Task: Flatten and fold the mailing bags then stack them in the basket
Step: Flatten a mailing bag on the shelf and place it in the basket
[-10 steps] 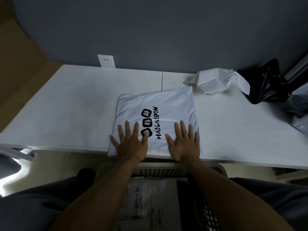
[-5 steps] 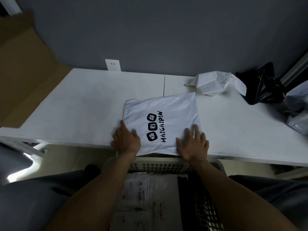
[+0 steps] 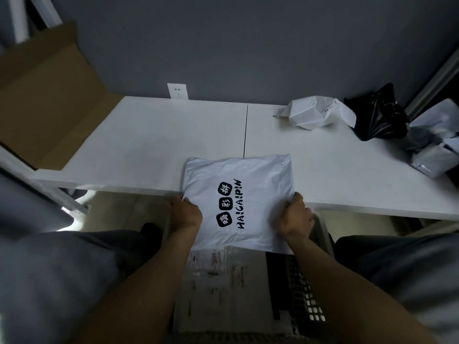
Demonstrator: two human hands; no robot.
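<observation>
Here the folded white mailing bag [image 3: 250,184], printed with black characters and the word HAIGAIPIN, is held by its two side edges. The left edge is gripped by the left hand [image 3: 186,214], whose fingers are curled round it. The right edge is gripped by the right hand [image 3: 295,219], which is blurred — its fingers are seen to be curled on the bag, but nothing finer can be told. The bag's far part lies over the near edge of the white table [image 3: 149,145], and its near part reaches out past that edge, above the far end of the grey basket [image 3: 310,304].

In the basket, flat bags are laid — a pale labelled bag [image 3: 218,281] on the left, a black one [image 3: 278,281] just beside it on the right. Far right on the table, a crumpled white bag [image 3: 315,111] is seen with a black bag [image 3: 377,115] just beside it, and more pale bags [image 3: 437,150] at the right edge. A wall socket [image 3: 177,91] is set above the table's far edge, and a cardboard box [image 3: 49,95] stands at far left.
</observation>
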